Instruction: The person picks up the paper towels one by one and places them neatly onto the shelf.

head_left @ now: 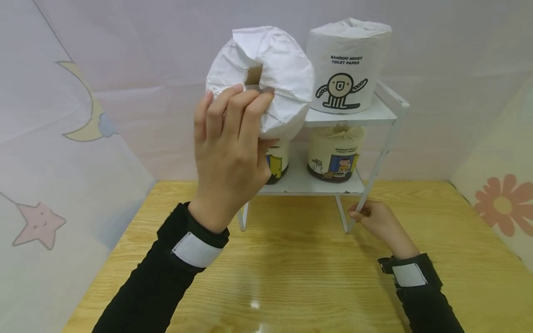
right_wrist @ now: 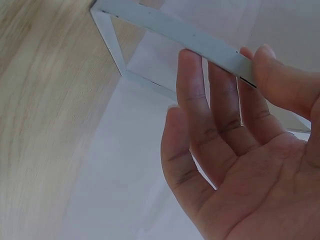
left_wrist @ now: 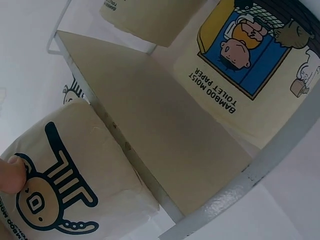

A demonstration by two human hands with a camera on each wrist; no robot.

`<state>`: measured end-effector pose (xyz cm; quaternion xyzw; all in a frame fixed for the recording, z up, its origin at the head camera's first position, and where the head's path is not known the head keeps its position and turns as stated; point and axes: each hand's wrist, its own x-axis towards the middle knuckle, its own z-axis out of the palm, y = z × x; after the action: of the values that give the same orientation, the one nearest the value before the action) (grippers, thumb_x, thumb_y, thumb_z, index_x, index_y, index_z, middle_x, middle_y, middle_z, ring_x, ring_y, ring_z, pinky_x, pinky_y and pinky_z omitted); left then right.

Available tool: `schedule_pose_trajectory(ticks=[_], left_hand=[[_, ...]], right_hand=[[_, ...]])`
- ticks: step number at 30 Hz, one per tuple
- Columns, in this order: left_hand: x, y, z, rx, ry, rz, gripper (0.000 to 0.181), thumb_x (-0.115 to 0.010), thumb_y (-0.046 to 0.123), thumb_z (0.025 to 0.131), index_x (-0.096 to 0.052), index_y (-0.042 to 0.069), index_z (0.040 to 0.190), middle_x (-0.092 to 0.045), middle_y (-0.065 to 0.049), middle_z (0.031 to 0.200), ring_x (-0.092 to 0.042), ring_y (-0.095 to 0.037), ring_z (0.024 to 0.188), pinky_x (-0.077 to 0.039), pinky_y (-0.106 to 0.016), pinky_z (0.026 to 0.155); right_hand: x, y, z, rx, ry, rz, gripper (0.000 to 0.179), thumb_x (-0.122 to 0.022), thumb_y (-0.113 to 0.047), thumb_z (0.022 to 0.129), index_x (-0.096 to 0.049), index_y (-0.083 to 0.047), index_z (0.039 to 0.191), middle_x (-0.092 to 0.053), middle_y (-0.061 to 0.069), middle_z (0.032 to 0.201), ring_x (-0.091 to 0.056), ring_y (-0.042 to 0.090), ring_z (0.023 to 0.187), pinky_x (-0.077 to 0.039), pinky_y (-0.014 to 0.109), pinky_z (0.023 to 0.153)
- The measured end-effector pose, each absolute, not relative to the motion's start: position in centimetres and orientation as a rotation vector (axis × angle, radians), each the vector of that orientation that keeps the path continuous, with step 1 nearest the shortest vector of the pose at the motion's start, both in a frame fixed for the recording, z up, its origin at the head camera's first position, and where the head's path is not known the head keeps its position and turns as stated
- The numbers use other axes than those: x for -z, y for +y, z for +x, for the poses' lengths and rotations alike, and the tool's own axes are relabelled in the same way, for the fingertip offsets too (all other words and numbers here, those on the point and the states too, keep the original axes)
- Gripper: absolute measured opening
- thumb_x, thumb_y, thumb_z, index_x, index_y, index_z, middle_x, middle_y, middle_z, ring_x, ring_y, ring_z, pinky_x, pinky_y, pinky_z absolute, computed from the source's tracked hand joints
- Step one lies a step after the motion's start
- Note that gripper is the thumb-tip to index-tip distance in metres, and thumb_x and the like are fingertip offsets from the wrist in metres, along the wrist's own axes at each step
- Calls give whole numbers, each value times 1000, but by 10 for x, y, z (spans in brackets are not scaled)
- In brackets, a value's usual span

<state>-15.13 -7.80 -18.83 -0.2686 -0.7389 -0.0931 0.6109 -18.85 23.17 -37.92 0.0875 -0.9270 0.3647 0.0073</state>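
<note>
My left hand (head_left: pixel 233 125) grips a white paper-wrapped toilet roll (head_left: pixel 287 83), raised in front of the left part of a white two-tier rack (head_left: pixel 320 187). The roll's end with its core hole faces me. In the left wrist view its printed cartoon side (left_wrist: pixel 110 185) shows beside the shelf edge, the thumb (left_wrist: pixel 11 175) on it. Low at the rack's right side, my right hand (head_left: pixel 381 224) pinches a leg. The right wrist view shows thumb and fingertips on that flat metal bar (right_wrist: pixel 175 30), the little finger off it.
A second white toilet roll (head_left: pixel 350 69) stands upright on the upper shelf's right side. Two cream printed rolls sit on the lower shelf, one at right (head_left: pixel 336 155), the other (head_left: pixel 276 162) partly behind my left hand. The rack stands on a wooden table (head_left: pixel 291 277) before a pale cloth backdrop.
</note>
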Motion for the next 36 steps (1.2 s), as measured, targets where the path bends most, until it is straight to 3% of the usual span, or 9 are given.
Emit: schedule_pose_trajectory(ticks=[4, 12, 19, 26, 32, 36], left_hand=[[182, -75, -152, 225, -1732, -625, 39, -55, 30, 96, -58, 4, 126, -60, -10, 121, -46, -29, 125, -23, -45, 115], [174, -74, -159, 268, -1757, -654, 54, -68, 23, 86, -51, 2, 133, -56, -14, 129, -44, -29, 130, -21, -45, 117], [171, -75, -167, 332, -1713, -706, 54, -73, 17, 83, -43, -2, 123, -49, -20, 131, -45, -32, 128, -23, -48, 117], [169, -76, -171, 320, -1722, -693, 47, -63, 27, 93, -47, -4, 124, -48, -19, 128, -42, -35, 125, -24, -45, 116], [166, -77, -174, 332, -1742, -651, 50, -54, 39, 97, -51, -1, 127, -50, -17, 127, -43, -32, 122, -32, -39, 108], [165, -78, -178, 345, -1747, -642, 53, -52, 41, 98, -50, -2, 129, -51, -18, 128, -44, -31, 124, -32, -39, 109]], right_hand=[[380, 231, -188, -1143, -2895, 271, 16, -63, -7, 97, -70, 7, 101, -71, 21, 94, -67, 40, 90, -55, 53, 74], [379, 230, -187, -1126, -2890, 302, 14, -62, -4, 96, -69, 8, 101, -71, 21, 93, -68, 37, 86, -54, 53, 74], [379, 229, -188, -1112, -2882, 322, 13, -63, -4, 96, -69, 7, 100, -71, 21, 93, -68, 37, 87, -54, 53, 74], [380, 229, -187, -1115, -2888, 316, 13, -62, -3, 96, -68, 6, 102, -71, 22, 95, -68, 37, 87, -54, 52, 73], [380, 230, -187, -1104, -2898, 306, 14, -62, -4, 96, -69, 6, 103, -71, 21, 95, -68, 37, 87, -55, 52, 74], [380, 230, -187, -1109, -2906, 300, 14, -62, -3, 97, -69, 6, 103, -71, 22, 96, -68, 37, 87, -55, 52, 73]])
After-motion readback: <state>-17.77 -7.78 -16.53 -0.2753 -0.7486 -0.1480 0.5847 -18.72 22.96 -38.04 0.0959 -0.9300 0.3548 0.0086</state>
